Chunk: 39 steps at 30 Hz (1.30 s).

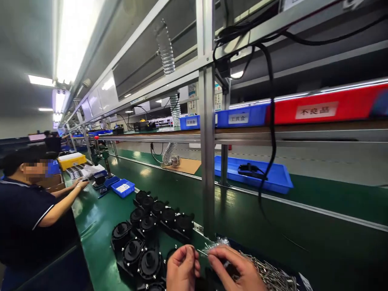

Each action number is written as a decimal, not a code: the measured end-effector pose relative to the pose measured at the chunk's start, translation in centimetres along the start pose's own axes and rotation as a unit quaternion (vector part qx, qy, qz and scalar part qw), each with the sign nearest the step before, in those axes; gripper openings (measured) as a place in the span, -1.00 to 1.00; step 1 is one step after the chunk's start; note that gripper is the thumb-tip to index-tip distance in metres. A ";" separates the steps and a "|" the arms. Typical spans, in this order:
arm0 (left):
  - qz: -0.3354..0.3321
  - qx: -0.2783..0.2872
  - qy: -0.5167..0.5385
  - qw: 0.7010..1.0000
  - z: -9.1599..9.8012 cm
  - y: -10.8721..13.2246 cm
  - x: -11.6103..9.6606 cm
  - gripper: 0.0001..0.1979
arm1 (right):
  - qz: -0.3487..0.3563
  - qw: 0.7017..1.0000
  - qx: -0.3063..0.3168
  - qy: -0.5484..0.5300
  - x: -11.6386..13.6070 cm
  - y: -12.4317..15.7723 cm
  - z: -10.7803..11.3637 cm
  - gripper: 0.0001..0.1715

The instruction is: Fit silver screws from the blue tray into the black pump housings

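Near the bottom centre, my left hand (182,268) has its fingers curled in a pinch by one end of a thin metal pin (202,253). The pin's other end meets the fingertips of my right hand (235,268), which are closed on it. Many loose metal pins (273,275) lie in a dark bin beside and partly behind my right hand, with a clear plastic bag (221,242) at the bin's left. Left of my hands, several black round housings (150,262) with small metal pins stand in rows on the green bench (100,238).
A metal post (208,161) rises just beyond my hands. A black cable (272,121) hangs at the right, before a blue tray (281,180). Small blue bins (123,188) stand farther left. A person (27,206) works at the bench on the left.
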<state>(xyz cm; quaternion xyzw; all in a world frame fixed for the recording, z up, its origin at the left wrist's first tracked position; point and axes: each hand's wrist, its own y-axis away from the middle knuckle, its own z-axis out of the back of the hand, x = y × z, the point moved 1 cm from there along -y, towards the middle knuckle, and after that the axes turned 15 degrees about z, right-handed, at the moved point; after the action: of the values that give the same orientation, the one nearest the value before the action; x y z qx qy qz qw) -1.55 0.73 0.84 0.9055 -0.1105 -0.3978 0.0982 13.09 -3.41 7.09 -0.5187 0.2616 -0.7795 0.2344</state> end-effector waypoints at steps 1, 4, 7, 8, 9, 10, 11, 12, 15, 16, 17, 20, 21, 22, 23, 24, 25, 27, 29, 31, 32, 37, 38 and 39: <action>0.008 0.009 0.003 1.000 0.2 -0.1 -0.2 -0.39 | -0.002 1.000 -0.008 0.000 0.2 -0.1 -0.4 -0.64; 0.017 0.020 -0.002 1.000 0.5 0.0 -0.4 -0.46 | -0.005 1.000 -0.006 0.003 0.6 -0.2 -0.8 -0.64; -0.003 0.030 -0.022 0.999 0.7 0.3 -0.2 -0.52 | 0.001 1.000 0.008 0.003 0.6 0.1 -0.7 -0.64; -0.013 0.030 -0.030 0.999 0.7 0.4 -0.1 -0.53 | 0.005 1.000 0.011 0.001 0.6 0.1 -0.7 -0.64; -0.025 0.028 -0.038 0.999 0.8 0.4 -0.1 -0.54 | 0.009 1.000 0.014 -0.002 0.6 0.2 -0.6 -0.65; -0.038 0.025 -0.050 0.998 0.8 0.4 -0.1 -0.54 | 0.012 1.000 0.016 -0.005 0.6 0.2 -0.6 -0.65; -0.051 0.022 -0.066 0.996 0.9 0.5 -0.1 -0.55 | 0.013 1.000 0.018 -0.006 0.7 0.2 -0.7 -0.65; -0.064 0.017 -0.087 0.994 0.9 0.5 -0.2 -0.55 | 0.014 1.000 0.020 -0.007 0.7 0.2 -0.7 -0.65; -0.145 -0.009 -0.159 0.977 0.9 1.0 -0.6 -0.63 | 0.013 1.000 0.025 0.000 0.8 0.3 -0.9 -0.65; -0.197 -0.015 -0.184 0.963 0.8 1.3 -0.8 -0.68 | 0.009 1.000 0.028 0.003 0.9 0.4 -1.0 -0.66; -0.262 -0.017 -0.210 0.942 0.7 1.5 -1.0 -0.75 | 0.001 0.999 0.032 0.004 0.9 0.5 -1.1 -0.67; -0.456 -0.023 -0.264 0.850 0.2 2.3 -1.3 -0.92 | -0.049 0.997 0.049 -0.026 0.8 0.9 -1.3 -0.67; -0.498 -0.031 -0.269 0.824 0.1 2.5 -1.3 -0.90 | -0.074 0.995 0.051 -0.053 0.8 1.1 -1.3 -0.66; -0.527 -0.039 -0.267 0.806 -0.1 2.7 -1.2 -0.87 | -0.100 0.990 0.050 -0.087 0.7 1.2 -1.2 -0.65; -0.543 -0.046 -0.262 0.796 -0.2 2.7 -1.1 -0.84 | -0.125 0.983 0.047 -0.128 0.6 1.3 -1.2 -0.64; -0.552 -0.049 -0.258 0.791 -0.4 2.8 -1.0 -0.83 | -0.146 0.974 0.043 -0.168 0.5 1.3 -1.1 -0.62; -0.556 -0.047 -0.258 0.789 -0.5 2.8 -0.9 -0.83 | -0.164 0.964 0.039 -0.205 0.4 1.3 -1.1 -0.60; -0.553 -0.038 -0.257 0.791 -0.7 2.7 -0.7 -0.86 | -0.189 0.946 0.033 -0.262 0.1 1.3 -1.1 -0.55; -0.544 -0.027 -0.250 0.801 -0.7 2.6 -0.7 -0.88 | -0.206 0.933 0.022 -0.294 -0.2 1.3 -1.2 -0.49; -0.532 -0.018 -0.236 0.813 -0.8 2.6 -0.6 -0.90 | -0.222 0.920 -0.002 -0.322 -0.6 1.3 -1.6 -0.45; -0.521 -0.016 -0.227 0.823 -0.8 2.6 -0.6 -0.91 | -0.231 0.913 -0.017 -0.336 -0.9 1.4 -1.8 -0.43; -0.359 -0.035 -0.164 0.918 -1.0 2.8 -0.3 -0.77 | -0.284 0.865 -0.096 -0.402 -1.9 2.1 -2.7 -0.44; -0.312 -0.043 -0.146 0.938 -1.1 2.7 -0.2 -0.70 | -0.289 0.860 -0.107 -0.407 -2.2 2.1 -2.7 -0.46; -0.266 -0.052 -0.127 0.954 -1.1 2.5 0.0 -0.63 | -0.291 0.857 -0.114 -0.409 -2.4 2.1 -2.7 -0.47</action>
<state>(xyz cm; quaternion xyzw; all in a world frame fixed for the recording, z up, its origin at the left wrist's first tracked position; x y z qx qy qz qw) -1.02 -1.57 2.26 0.8379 0.1439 -0.5261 0.0208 11.68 -3.00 3.19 -0.8662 0.0667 -0.4948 0.0216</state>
